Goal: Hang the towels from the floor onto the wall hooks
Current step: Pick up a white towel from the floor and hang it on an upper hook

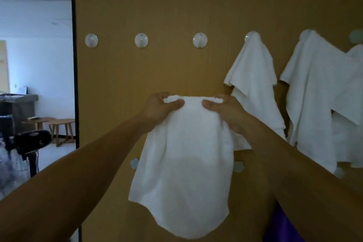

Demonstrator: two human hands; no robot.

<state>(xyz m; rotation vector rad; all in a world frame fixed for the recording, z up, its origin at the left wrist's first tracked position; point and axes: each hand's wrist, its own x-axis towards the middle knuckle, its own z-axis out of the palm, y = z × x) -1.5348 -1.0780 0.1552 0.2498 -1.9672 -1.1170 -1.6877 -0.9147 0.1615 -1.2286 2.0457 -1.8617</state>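
1. While the left hand (161, 108) and right hand (225, 113) pinch its bunched top edge, thumbs in front, fingers hidden behind, the white towel (184, 163) hangs below a bare hook (200, 40).
2. Pale shapes (134, 163) it half covers are perhaps lower hooks.
3. Rightmost hung towel (357, 55) is cut off.

The person is showing a bare left hand (159, 110) and right hand (225, 112), with forearms behind them uncovered to the frame's edge.

Both hands hold a white towel up at the wall.
Left hand (161, 107) and right hand (225, 111) pinch the towel (184, 173) by its top edge, below the bare hook (200, 40); two towels (253, 76) hang rightward.
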